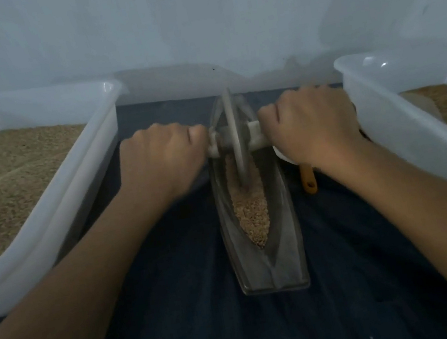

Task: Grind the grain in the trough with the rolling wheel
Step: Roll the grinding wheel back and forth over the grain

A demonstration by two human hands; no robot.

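A long boat-shaped metal trough (pixel 284 236) lies lengthwise on the dark cloth in the middle. Brown grain (pixel 252 208) fills its groove. The thin grey rolling wheel (pixel 232 127) stands upright in the groove toward the far half, its lower edge down in the grain. A pale axle handle (pixel 252 131) runs through the wheel from side to side. My left hand (pixel 160 157) grips the left end of the handle. My right hand (pixel 312 126) grips the right end. Both handle ends are hidden inside my fists.
A large translucent plastic tub (pixel 79 174) holding brown grain stands at the left. A second tub (pixel 400 112) with grain stands at the right. An orange scoop handle (pixel 309 180) pokes out below my right wrist. A pale wall rises behind.
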